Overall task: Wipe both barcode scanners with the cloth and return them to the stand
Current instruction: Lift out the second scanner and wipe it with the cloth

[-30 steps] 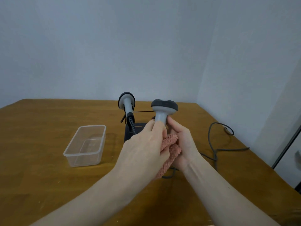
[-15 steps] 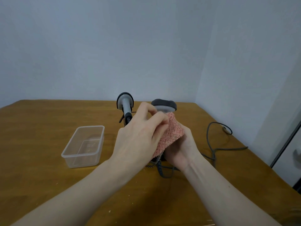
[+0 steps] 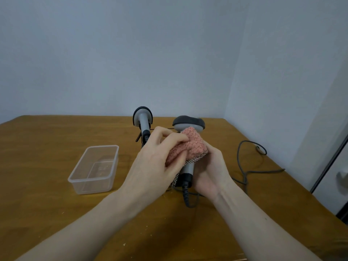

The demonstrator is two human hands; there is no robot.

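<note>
Scanner (image 3: pixel 188 123), grey-necked with a dark head, held upright above the bench (image 3: pixel 47 213) near its far middle, head level and turned toward the wall. Right hand (image 3: pixel 211 172) wrapped around the lower handle from the right side, grip closed on it, fingers hidden behind the handle. Pink cloth (image 3: pixel 190 146), fuzzy on its outer face with a checked weave showing along its lower edge, pressed around the neck just beneath the head. Left hand (image 3: pixel 158 162) closed on that cloth from the left, thumb and fingertips pinching the folds against the handle. Coiled dark cable (image 3: pixel 185 193) hanging from the handle's base down to the bench. Second scanner (image 3: pixel 142 119) seated upright in the black stand (image 3: pixel 140 140), just behind and left of the left hand; most of the stand hidden by that hand. Clear plastic tub (image 3: pixel 94 168) resting on the bench well to the left. Grey cord (image 3: pixel 248 159) looped across the bench at the right. No readable brand, label or writing on either scanner, the cloth or the tub.
</note>
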